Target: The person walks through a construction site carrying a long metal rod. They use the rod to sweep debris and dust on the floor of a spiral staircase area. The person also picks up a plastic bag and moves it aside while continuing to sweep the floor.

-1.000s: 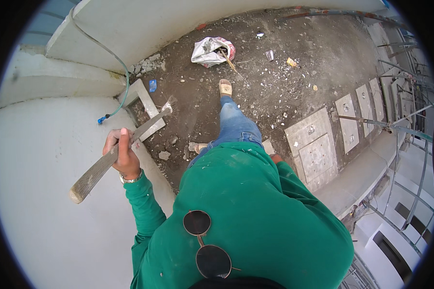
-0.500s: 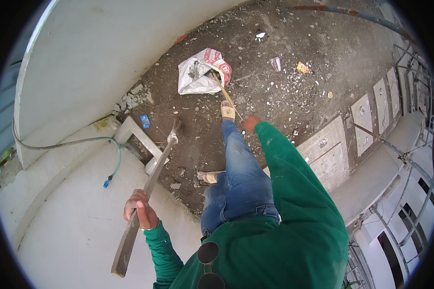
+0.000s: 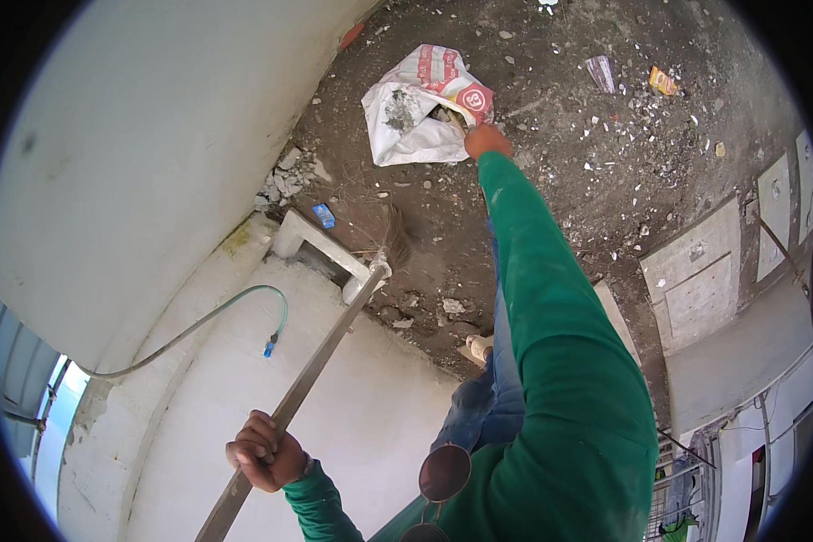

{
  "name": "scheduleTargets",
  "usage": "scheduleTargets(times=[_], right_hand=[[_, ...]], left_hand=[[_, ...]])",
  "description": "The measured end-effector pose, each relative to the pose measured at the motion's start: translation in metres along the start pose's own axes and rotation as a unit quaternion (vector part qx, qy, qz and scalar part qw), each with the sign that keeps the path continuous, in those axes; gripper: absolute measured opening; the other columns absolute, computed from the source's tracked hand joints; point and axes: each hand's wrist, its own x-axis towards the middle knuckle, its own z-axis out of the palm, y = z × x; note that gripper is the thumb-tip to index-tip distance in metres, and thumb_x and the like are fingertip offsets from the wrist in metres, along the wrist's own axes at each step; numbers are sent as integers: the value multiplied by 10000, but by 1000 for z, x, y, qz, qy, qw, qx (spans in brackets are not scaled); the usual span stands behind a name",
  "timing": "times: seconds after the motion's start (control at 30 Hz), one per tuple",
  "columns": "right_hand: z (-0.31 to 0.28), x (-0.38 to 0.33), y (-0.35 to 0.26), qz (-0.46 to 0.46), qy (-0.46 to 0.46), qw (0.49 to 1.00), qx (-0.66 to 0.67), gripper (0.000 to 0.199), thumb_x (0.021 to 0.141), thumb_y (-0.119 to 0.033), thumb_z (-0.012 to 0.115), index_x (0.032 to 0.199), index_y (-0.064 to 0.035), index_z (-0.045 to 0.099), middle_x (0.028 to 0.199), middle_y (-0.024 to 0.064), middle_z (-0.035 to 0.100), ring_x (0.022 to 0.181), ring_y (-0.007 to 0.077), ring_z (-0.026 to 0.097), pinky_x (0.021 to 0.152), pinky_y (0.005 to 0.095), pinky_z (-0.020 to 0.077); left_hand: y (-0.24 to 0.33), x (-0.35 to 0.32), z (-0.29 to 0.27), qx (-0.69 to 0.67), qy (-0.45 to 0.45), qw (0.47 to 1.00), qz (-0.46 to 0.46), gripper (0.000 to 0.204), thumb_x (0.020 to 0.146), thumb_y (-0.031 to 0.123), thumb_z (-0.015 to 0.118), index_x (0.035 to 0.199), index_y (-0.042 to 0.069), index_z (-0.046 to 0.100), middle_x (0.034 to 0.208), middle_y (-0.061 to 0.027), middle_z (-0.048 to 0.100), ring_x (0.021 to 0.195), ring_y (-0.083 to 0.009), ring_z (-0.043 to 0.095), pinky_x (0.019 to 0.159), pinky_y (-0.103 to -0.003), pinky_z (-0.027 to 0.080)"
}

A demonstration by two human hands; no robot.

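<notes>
Left hand (image 3: pixel 266 452), fist closed, grips the broom handle (image 3: pixel 316 370) near left; its bristles (image 3: pixel 393 239) rest on the dirt floor (image 3: pixel 551 217) beyond. Right hand (image 3: pixel 486 140) reaches far, fingers closed on the white sack (image 3: pixel 406 117) at its open edge.

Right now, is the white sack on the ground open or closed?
Open. The white sack lies crumpled on its side, its mouth gaping beside the right hand, with grey rubble visible inside.

White-red sack (image 3: pixel 415 108) on dirt floor (image 3: pixel 551 208)
</notes>
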Motion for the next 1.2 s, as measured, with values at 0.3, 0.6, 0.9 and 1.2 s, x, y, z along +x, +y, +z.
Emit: scheduleTargets(times=[0.3, 0.6, 0.9, 1.2], right_hand=[[-39, -45, 42, -130, 29, 982, 135, 348, 892, -328, 548, 1030, -44, 692, 1037, 219, 677, 963, 425, 636, 848, 492, 508], [-5, -15, 68, -106, -15, 985, 137, 475, 868, -393, 598, 1114, 11, 639, 1122, 267, 637, 1047, 411, 613, 896, 502, 489], [39, 43, 36, 24, 102, 994, 0, 324, 869, -264, 573, 1078, -39, 678, 1135, 211, 651, 998, 332, 665, 819, 443, 551], [-70, -69, 76, -122, 0, 986, 110, 275, 794, -201, 594, 931, -2, 724, 967, 272, 677, 908, 443, 662, 847, 505, 529]], left_hand=[[15, 7, -16, -16, 45, 999, -10, 350, 965, 233, 489, 663, 127, 347, 556, 22, 291, 493, -109, 255, 569, -306, 277], [45, -26, 51, 73, -168, 983, 5, 304, 913, 177, 538, 660, 100, 388, 530, 5, 324, 499, -134, 313, 617, -334, 332], [41, -43, 78, 117, -137, 983, -29, 315, 905, 196, 531, 643, 121, 374, 536, 12, 320, 543, -122, 293, 672, -345, 341], [55, -108, 56, 120, -161, 980, 1, 294, 834, 176, 645, 620, 47, 489, 545, -32, 408, 551, -186, 417, 701, -420, 453]])
